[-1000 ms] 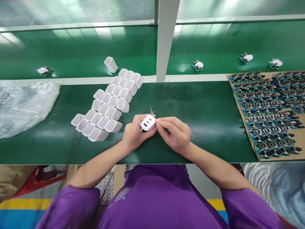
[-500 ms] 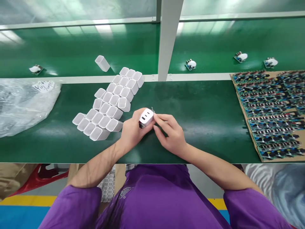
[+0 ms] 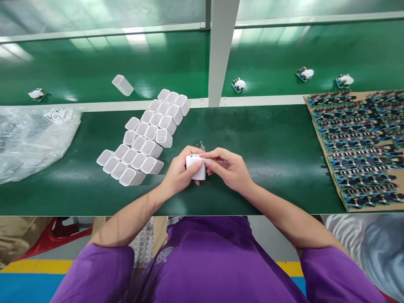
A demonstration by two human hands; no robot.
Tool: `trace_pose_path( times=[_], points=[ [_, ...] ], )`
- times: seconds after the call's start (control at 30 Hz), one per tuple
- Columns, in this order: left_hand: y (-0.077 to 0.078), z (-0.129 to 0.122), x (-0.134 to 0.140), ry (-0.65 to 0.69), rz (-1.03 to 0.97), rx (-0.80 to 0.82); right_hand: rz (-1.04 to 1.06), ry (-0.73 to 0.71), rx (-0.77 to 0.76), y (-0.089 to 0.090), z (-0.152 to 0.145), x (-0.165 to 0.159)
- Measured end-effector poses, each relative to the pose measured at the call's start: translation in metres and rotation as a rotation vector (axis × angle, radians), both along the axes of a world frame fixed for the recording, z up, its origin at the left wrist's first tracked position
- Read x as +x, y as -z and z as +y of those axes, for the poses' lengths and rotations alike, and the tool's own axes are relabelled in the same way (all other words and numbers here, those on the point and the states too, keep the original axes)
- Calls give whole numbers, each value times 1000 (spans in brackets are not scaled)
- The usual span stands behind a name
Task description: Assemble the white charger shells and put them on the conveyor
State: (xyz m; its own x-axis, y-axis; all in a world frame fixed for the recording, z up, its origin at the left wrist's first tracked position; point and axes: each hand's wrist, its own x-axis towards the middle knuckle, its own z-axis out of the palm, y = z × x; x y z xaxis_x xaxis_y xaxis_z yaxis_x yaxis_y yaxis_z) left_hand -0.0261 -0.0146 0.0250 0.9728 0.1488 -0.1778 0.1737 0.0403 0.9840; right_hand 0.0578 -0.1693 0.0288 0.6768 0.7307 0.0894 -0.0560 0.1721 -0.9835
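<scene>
My left hand (image 3: 180, 171) is closed round a white charger (image 3: 199, 171), its thumb across the front. The charger's face with small ports points up and away, and a plain white side is toward me. My right hand (image 3: 229, 166) pinches the charger's upper right edge with thumb and forefinger; the other fingers are curled. Whatever may lie between those fingertips is hidden. To the left of my hands stand several open white charger shells (image 3: 139, 144) packed in slanting rows. Small light specks (image 3: 202, 146) show just behind the charger.
Several circuit boards (image 3: 356, 155) lie in rows on cardboard at the right. A clear plastic bag (image 3: 34, 141) is at the far left. Behind a pale rail, a green belt (image 3: 176, 54) carries a white shell (image 3: 123, 85) and several small boards (image 3: 239, 85). A grey post (image 3: 221, 54) rises mid-bench.
The charger has turned in my hands, from its port face toward me to its plain side toward me. My left thumb now lies across it. Items on the back belt have shifted left.
</scene>
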Motion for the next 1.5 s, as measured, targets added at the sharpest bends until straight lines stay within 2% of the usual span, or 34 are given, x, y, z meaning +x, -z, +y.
trace_pose_path(
  times=[0.17, 0.43, 0.5, 0.63, 0.73, 0.83, 0.9, 1.0, 1.07, 1.13, 1.2, 1.3, 1.37, 1.43, 1.5],
  points=[
    [0, -1, 0, -20, -47, 75, 4, -2, 24, 0, -1, -1],
    [5, 1, -1, -77, -75, 283, -51, 44, -74, 4, -1, -4],
    [6, 1, 0, -69, -58, 235, -15, 36, -66, 6, -1, -2],
    [8, 1, 4, -45, -63, -65, 41, -58, -14, 9, 0, 3],
    [9, 1, 9, -128, -98, -186, -168, -62, -29, 13, 2, 2],
    [12, 1, 12, -185, -46, -157, -583, 69, -113, 19, 5, -5],
    [15, 0, 10, -176, -33, -34, -803, 171, -150, 22, 5, -9],
    [16, 2, 7, -93, -102, 258, -888, 238, -151, 18, 1, -3],
    [13, 7, 6, -92, -161, 451, -824, 266, -159, 10, -4, 18],
    [8, 15, 8, -161, -218, 606, -751, 341, -216, -2, -7, 56],
    [3, 23, 10, -249, -289, 727, -749, 423, -344, -14, -5, 109],
    [-1, 35, 15, -336, -419, 899, -803, 511, -640, -25, 15, 191],
    [-1, 41, 17, -372, -470, 986, -733, 551, -834, -22, 34, 227],
    [-2, 45, 18, -389, -469, 1033, -698, 560, -899, -11, 50, 243],
    [-4, 47, 18, -407, -445, 1055, -696, 563, -902, 4, 61, 244]
  ],
)
